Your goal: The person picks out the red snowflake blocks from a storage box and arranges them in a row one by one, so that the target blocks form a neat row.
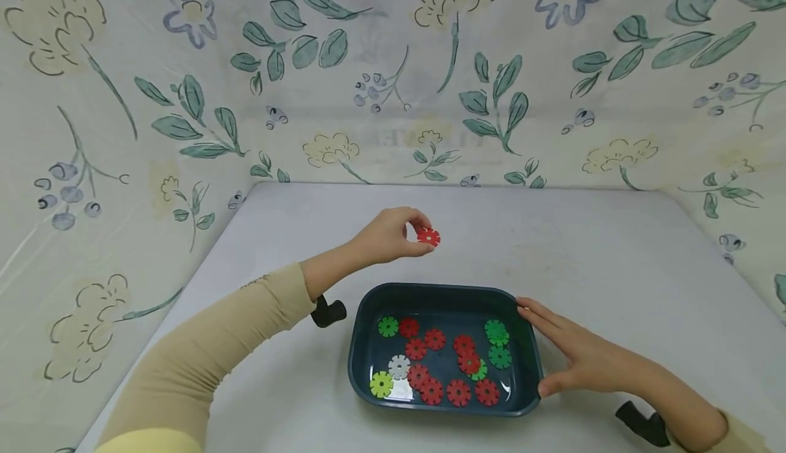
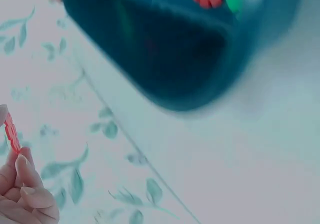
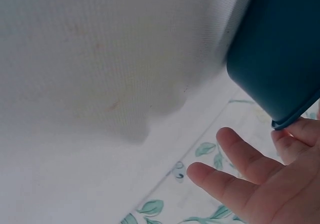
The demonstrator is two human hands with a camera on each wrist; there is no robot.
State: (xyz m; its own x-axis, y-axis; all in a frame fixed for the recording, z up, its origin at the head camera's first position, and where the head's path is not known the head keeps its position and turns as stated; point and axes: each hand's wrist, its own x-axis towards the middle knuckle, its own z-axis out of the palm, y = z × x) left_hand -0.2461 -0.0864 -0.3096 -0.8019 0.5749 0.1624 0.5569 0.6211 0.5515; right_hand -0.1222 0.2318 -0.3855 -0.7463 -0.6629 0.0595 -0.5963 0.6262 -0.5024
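Left hand (image 1: pixel 387 236) was raised above the bench (image 1: pixel 614 248), behind the far rim of the dark teal tray (image 1: pixel 445 292). Its grip was closed to a pinch: thumb and fingertips held one red snowflake disc (image 1: pixel 428 237) by its edge, face toward the head camera, clear of tray and bench alike. Left wrist view showed the same disc (image 2: pixel 11 133) edge-on between the fingertips (image 2: pixel 24 166), tray (image 2: pixel 165 58) blurred below.

Right hand (image 1: pixel 577 352) lay flat against the tray's right wall, fingers straight and spread, thumb near the front corner; it held nothing, and judged to be bracing the tray so it would not slide. Right wrist view showed the tray corner (image 3: pixel 285 53) beside the open fingers (image 3: pixel 240 154).

Inside the tray: red discs (image 1: pixel 457 391) mostly along the middle and front, green discs (image 1: pixel 496 333) toward the right, one more green (image 1: pixel 387 326) at back left, a white disc (image 1: pixel 399 367) and a yellow disc (image 1: pixel 381 384) at front left. Floral sheeting (image 1: pixel 184 98) walled the bench on three sides
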